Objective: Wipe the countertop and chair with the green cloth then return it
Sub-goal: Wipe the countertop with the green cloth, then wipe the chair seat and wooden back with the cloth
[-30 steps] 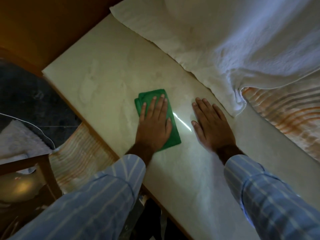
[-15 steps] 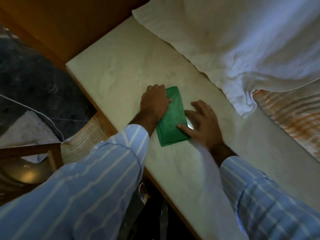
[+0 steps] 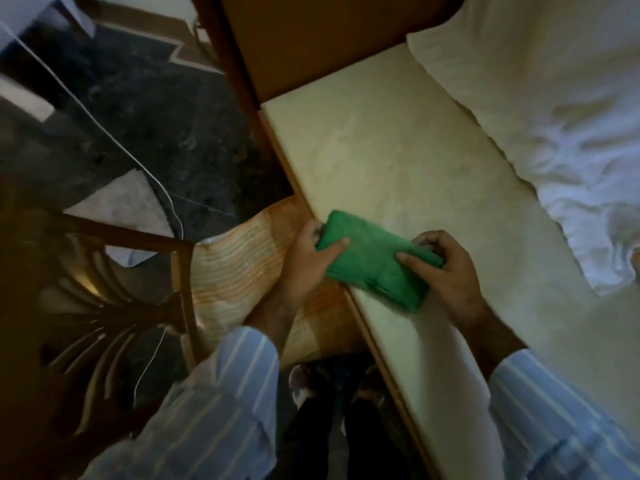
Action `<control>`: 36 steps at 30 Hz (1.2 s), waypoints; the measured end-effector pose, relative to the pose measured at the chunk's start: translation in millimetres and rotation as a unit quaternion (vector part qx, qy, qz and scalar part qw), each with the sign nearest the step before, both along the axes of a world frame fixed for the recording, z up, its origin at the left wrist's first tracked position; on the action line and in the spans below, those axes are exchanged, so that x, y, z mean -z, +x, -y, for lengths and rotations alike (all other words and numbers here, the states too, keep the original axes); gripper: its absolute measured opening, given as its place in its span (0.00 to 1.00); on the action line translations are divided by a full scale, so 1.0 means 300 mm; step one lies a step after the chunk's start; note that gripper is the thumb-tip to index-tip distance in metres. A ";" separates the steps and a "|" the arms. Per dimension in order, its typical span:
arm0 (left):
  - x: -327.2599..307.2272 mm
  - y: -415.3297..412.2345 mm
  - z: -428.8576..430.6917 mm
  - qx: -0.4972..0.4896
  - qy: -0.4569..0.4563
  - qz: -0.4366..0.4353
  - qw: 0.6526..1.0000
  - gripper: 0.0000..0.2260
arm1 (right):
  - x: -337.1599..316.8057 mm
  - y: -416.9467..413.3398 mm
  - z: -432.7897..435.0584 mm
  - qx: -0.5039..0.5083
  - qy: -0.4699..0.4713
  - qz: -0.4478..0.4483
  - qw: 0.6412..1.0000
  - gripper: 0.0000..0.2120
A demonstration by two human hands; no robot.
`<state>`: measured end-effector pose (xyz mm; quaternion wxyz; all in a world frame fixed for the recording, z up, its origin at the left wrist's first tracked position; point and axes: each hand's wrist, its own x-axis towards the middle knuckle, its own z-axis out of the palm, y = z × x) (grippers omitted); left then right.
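Note:
The folded green cloth is lifted just above the near edge of the pale marble countertop. My left hand grips its left end, thumb on top. My right hand pinches its right end. A dark wooden chair with a curved slatted back stands at the lower left, beside the counter.
A white towel covers the counter's far right side. An orange-striped cloth hangs off the counter's edge beside the chair. A white cable runs over the dark floor, near a pale mat. A wooden panel stands behind the counter.
Both hands have picked the cloth up off the counter and brought it to the near edge. The view has swung left, bringing the chair and floor into sight.

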<state>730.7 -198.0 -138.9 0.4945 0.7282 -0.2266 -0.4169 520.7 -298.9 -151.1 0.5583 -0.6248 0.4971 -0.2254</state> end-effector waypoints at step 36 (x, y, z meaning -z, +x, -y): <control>1.020 0.943 -0.458 -0.069 0.291 0.310 0.903 0.28 | 1.042 1.190 -0.217 -0.140 0.269 -0.075 0.950 0.12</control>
